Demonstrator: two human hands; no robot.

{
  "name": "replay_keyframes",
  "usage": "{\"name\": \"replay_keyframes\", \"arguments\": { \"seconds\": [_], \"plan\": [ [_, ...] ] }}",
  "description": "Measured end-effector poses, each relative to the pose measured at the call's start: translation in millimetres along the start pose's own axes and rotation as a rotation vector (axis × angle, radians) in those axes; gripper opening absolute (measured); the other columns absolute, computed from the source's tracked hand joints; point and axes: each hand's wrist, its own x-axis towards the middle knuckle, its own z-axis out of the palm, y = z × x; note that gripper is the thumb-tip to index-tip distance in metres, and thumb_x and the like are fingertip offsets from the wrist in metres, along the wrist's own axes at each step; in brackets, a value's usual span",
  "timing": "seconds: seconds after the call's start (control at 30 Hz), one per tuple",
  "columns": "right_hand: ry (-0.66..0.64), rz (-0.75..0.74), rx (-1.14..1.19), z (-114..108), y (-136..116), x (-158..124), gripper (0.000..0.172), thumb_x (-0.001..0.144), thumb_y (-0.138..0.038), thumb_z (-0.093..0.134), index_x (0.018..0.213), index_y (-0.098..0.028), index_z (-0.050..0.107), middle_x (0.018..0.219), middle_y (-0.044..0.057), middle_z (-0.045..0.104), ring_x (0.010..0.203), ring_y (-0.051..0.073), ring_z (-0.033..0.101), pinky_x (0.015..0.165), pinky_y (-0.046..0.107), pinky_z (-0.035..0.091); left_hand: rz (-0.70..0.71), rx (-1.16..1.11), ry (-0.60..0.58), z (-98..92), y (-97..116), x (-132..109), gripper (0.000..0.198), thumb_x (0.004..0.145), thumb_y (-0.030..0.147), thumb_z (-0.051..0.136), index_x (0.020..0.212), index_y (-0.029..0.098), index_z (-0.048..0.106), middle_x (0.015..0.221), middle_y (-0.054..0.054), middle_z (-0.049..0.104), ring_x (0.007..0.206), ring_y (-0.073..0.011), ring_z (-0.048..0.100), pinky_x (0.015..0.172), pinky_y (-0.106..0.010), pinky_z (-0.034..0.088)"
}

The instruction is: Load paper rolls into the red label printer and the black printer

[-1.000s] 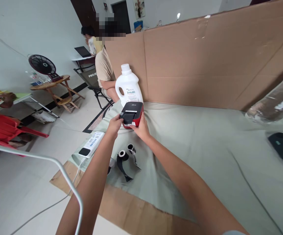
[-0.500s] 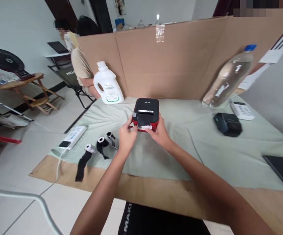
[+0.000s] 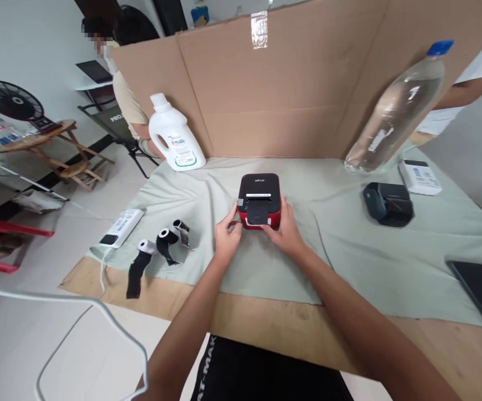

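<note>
A black and red label printer [image 3: 259, 186] sits on the green cloth [image 3: 266, 267] in front of me. A black strip [image 3: 257, 213] hangs out of its front slot. My left hand [image 3: 227, 234] grips the printer's left front corner, thumb toward the front. On its right side, my right hand [image 3: 288, 231] is closed round the other corner, with the thumb near the strip's lower end. To the left of my hands lie three small rolls: a white roll [image 3: 144, 245] with a black tail, a black roll [image 3: 165, 238] and a smaller roll [image 3: 180, 225].
A white jug [image 3: 178, 139] and a tilted water bottle [image 3: 399, 111] rest against the cardboard screen [image 3: 266, 100]. To the right are a black device [image 3: 388, 204], a white power bank [image 3: 419, 177] and a dark phone [image 3: 481, 295]. Another white power bank [image 3: 122, 228], with a cable, lies left. People sit beyond the screen.
The view has shifted a little. The printer now appears lower and rests on the cloth, with both hands still on its sides.
</note>
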Motion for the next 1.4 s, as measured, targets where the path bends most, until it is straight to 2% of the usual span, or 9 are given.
{"name": "replay_keyframes", "arguments": {
  "seconds": [0.23, 0.4, 0.6, 0.7, 0.8, 0.93, 1.1, 1.2, 1.4],
  "plan": [
    [0.042, -0.008, -0.058, -4.8, -4.5, -6.5, 0.106, 0.085, -0.045, 0.071, 0.167, -0.021, 0.008, 0.136, 0.020, 0.049, 0.130, 0.038, 0.051, 0.106, 0.060, 0.048, -0.030, 0.031, -0.057, -1.5, -4.0, -3.2, 0.065, 0.083, 0.018, 0.050, 0.148, 0.015, 0.056, 0.151, -0.007, 0.058, 0.128, -0.0248, 0.065, 0.102, -0.031, 0.058],
    [0.100, -0.025, -0.089, -8.3, -10.7, -8.1, 0.105, 0.080, -0.040, 0.074, 0.166, -0.024, 0.015, 0.126, 0.016, 0.051, 0.118, 0.033, 0.056, 0.100, 0.055, 0.054, -0.046, 0.032, -0.054, -1.6, -2.7, -4.0, 0.064, 0.082, 0.018, 0.049, 0.145, 0.015, 0.060, 0.146, -0.009, 0.063, 0.118, -0.0236, 0.070, 0.094, -0.029, 0.061],
    [0.142, -0.002, -0.125, -8.2, -12.7, -10.0, 0.110, 0.076, -0.037, 0.075, 0.166, -0.022, 0.014, 0.124, 0.016, 0.049, 0.114, 0.032, 0.056, 0.097, 0.053, 0.055, -0.021, 0.068, -0.067, -0.7, -2.3, -7.0, 0.063, 0.084, 0.018, 0.050, 0.146, 0.018, 0.060, 0.143, -0.008, 0.065, 0.102, -0.0203, 0.074, 0.083, -0.026, 0.062],
    [0.137, 0.014, -0.087, -9.1, -12.9, -9.3, 0.114, 0.073, -0.038, 0.077, 0.166, -0.021, 0.015, 0.121, 0.015, 0.049, 0.110, 0.031, 0.057, 0.096, 0.054, 0.055, 0.044, 0.133, -0.040, -2.5, -3.0, -7.8, 0.056, 0.089, 0.021, 0.049, 0.143, 0.018, 0.062, 0.143, -0.009, 0.065, 0.114, -0.0231, 0.071, 0.081, -0.027, 0.061],
    [0.132, 0.010, -0.039, -11.0, -13.9, -8.0, 0.109, 0.073, -0.038, 0.077, 0.166, -0.023, 0.021, 0.120, 0.014, 0.050, 0.108, 0.031, 0.056, 0.095, 0.053, 0.055, 0.157, 0.233, -0.011, -4.8, -2.5, -5.1, 0.054, 0.092, 0.021, 0.047, 0.144, 0.022, 0.061, 0.146, -0.008, 0.063, 0.127, -0.0232, 0.065, 0.088, -0.030, 0.060],
    [0.146, -0.023, -0.037, -12.5, -15.7, -6.3, 0.093, 0.074, -0.035, 0.076, 0.158, -0.024, 0.036, 0.118, 0.013, 0.049, 0.108, 0.030, 0.056, 0.097, 0.051, 0.054, 0.360, 0.373, -0.025, -7.6, 0.3, 1.2, 0.049, 0.095, 0.017, 0.042, 0.137, 0.022, 0.066, 0.139, -0.010, 0.068, 0.127, -0.0221, 0.064, 0.107, -0.039, 0.053],
    [0.147, -0.028, -0.051, -12.3, -16.0, -4.7, 0.082, 0.071, -0.033, 0.076, 0.146, -0.021, 0.045, 0.117, 0.012, 0.049, 0.108, 0.029, 0.056, 0.097, 0.050, 0.054, 0.511, 0.437, -0.060, -8.8, -0.8, 3.4, 0.051, 0.094, 0.008, 0.038, 0.136, 0.021, 0.064, 0.137, -0.010, 0.068, 0.127, -0.0207, 0.063, 0.106, -0.040, 0.051],
    [0.146, -0.026, -0.061, -11.8, -15.8, -4.4, 0.080, 0.071, -0.034, 0.076, 0.143, -0.020, 0.045, 0.117, 0.012, 0.049, 0.109, 0.030, 0.056, 0.097, 0.050, 0.053, 0.524, 0.431, -0.049, -7.5, -2.2, 2.6, 0.051, 0.092, 0.005, 0.039, 0.133, 0.022, 0.065, 0.135, -0.009, 0.068, 0.123, -0.0203, 0.064, 0.105, -0.038, 0.052],
    [0.129, -0.004, -0.075, -13.0, -18.1, -3.8, 0.081, 0.068, -0.032, 0.076, 0.143, -0.020, 0.045, 0.121, 0.012, 0.048, 0.114, 0.031, 0.055, 0.101, 0.050, 0.052, 0.411, 0.345, -0.070, -5.1, 0.5, 7.2, 0.067, 0.075, -0.006, 0.038, 0.130, 0.022, 0.064, 0.128, -0.006, 0.068, 0.121, -0.0180, 0.064, 0.106, -0.033, 0.053]
  ]
}}
